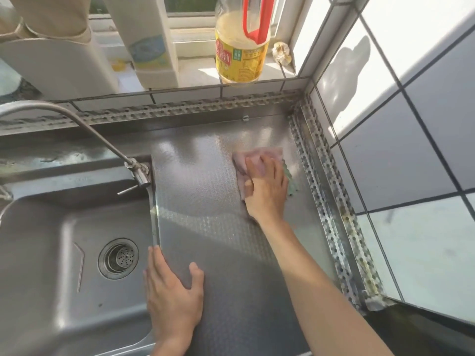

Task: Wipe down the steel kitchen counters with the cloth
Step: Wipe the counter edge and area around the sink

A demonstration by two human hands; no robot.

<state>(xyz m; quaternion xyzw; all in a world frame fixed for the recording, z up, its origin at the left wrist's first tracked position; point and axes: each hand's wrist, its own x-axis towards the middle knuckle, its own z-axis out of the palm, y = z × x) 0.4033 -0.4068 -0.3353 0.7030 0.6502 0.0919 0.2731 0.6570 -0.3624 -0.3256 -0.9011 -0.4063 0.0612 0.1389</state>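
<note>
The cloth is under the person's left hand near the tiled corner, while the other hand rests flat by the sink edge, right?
Not quite: the head view shows the cloth under the right hand. The left hand is the one resting flat by the sink edge.

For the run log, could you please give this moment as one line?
right hand pressing cloth on counter | left hand flat at sink edge

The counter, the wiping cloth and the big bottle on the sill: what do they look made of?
Counter: likely stainless steel, embossed with a fine dotted pattern that glints in the sun.
Cloth: soft pinkish fabric, crumpled under the right hand; possibly microfibre, hard to tell.
Bottle: clear plastic by its look, yellowish liquid showing through, with a red handle.
</note>
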